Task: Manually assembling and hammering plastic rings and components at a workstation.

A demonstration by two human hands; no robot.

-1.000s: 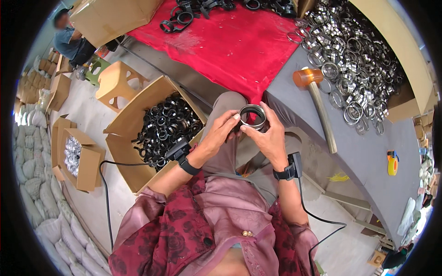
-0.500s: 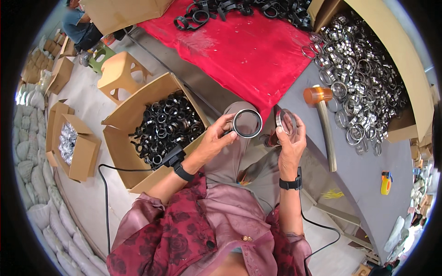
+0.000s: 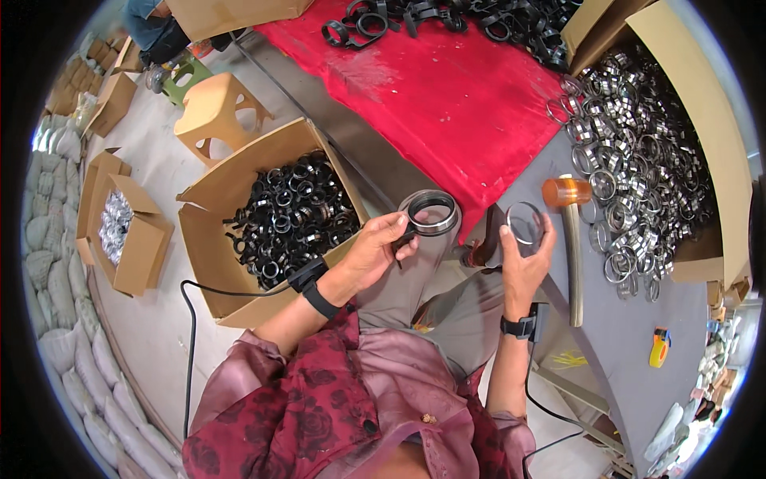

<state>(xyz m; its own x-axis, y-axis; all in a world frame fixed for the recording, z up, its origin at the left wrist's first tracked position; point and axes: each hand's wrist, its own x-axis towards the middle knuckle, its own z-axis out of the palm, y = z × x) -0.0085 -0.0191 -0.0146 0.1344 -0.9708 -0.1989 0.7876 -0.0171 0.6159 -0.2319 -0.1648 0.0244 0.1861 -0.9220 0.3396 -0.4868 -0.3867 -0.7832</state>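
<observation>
My left hand [image 3: 384, 246] is closed around a black ring-shaped part with a silver metal rim [image 3: 435, 226], held over my lap by a black tab on its near side. In my right hand [image 3: 527, 259] a thin shiny metal ring [image 3: 524, 223] stands nearly upright, pinched between thumb and fingers. The two rings are apart. Beside my right hand, a mallet with an amber head and wooden handle [image 3: 574, 255] lies on the grey tabletop [image 3: 622, 335]. A large heap of metal rings [image 3: 638, 168] is beyond it.
An open carton [image 3: 267, 307] of black ring parts stands at my left. Black parts [image 3: 383, 16] lie at the back of the red cloth [image 3: 431, 104]. A yellow stool [image 3: 215, 112], a small carton [image 3: 144, 259] and a yellow tape measure [image 3: 660, 348] are around. A seated person [image 3: 152, 32] is far left.
The black part in my left hand has tilted, so its metal side wall shows. My right hand has moved right with the metal ring, away from the left hand. The view has shifted slightly.
</observation>
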